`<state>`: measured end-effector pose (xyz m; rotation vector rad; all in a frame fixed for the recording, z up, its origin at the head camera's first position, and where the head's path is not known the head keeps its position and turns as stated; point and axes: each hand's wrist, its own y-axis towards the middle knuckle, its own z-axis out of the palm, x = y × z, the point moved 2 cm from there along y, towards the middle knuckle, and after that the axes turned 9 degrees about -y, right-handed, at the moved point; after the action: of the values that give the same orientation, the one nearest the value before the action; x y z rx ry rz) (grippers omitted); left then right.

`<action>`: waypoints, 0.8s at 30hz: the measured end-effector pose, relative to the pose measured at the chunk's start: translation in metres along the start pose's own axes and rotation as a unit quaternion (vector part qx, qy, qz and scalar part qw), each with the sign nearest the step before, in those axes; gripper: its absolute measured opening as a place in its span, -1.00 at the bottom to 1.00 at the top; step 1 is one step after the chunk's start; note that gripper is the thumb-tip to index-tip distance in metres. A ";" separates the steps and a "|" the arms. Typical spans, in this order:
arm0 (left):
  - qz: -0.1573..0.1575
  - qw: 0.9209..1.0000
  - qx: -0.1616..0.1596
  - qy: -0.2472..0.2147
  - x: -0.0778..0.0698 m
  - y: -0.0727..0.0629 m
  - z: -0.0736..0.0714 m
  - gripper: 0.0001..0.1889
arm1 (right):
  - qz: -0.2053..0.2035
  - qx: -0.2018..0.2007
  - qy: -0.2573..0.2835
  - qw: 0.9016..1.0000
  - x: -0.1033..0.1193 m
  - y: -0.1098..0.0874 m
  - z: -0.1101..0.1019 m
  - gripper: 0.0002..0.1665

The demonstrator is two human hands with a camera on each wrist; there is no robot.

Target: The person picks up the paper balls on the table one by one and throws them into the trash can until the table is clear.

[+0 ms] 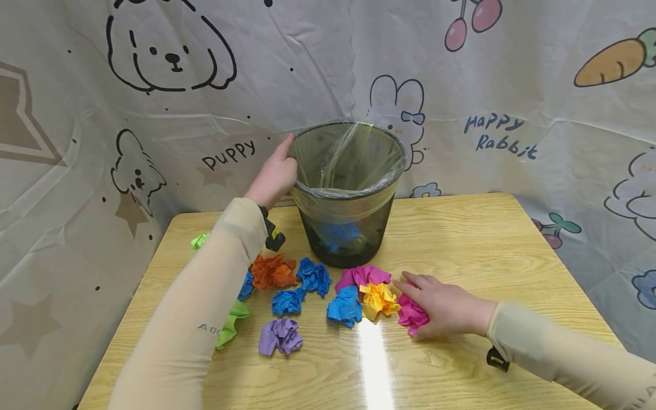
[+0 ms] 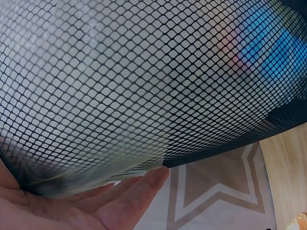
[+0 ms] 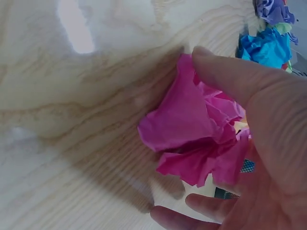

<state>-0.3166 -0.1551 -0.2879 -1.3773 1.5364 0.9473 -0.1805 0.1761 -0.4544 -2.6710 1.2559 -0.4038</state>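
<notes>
A black mesh wastebasket (image 1: 342,228) with a clear plastic liner (image 1: 353,196) stands at the table's back; blue shows through its lower wall. My left hand (image 1: 275,177) holds the basket's left rim, and the left wrist view has the fingers (image 2: 139,199) against the mesh and liner. A crumpled pink paper ball (image 1: 410,313) lies between the thumb and fingers of my right hand (image 1: 451,307). In the right wrist view the thumb touches this pink paper (image 3: 187,120), while two other fingers extend free of it. Just left sit a yellow paper ball (image 1: 380,300) and a magenta one (image 1: 361,276).
Blue paper balls (image 1: 344,307), an orange one (image 1: 274,271), a purple one (image 1: 281,336) and green ones (image 1: 233,324) lie on the wooden table (image 1: 461,239). My left forearm partly covers the left group. A printed curtain (image 1: 307,68) hangs behind.
</notes>
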 end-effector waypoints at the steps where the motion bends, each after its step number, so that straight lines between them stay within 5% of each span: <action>1: 0.000 1.000 0.000 0.001 0.000 0.000 0.000 -0.30 | -0.001 0.000 -0.004 1.000 0.000 0.000 0.001 0.22; 13: -0.004 1.000 0.000 -0.003 0.001 0.002 0.000 -0.31 | -0.038 -0.044 -0.070 0.996 -0.004 0.000 0.008 -0.13; 24: -0.004 1.000 -0.001 0.004 0.001 0.001 0.000 -0.32 | -0.087 -0.120 -0.072 0.986 -0.006 -0.001 0.007 -0.78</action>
<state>-0.3174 -0.1556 -0.2884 -1.3888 1.5359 0.9404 -0.1808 0.1814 -0.4622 -2.9600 1.0969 -0.0808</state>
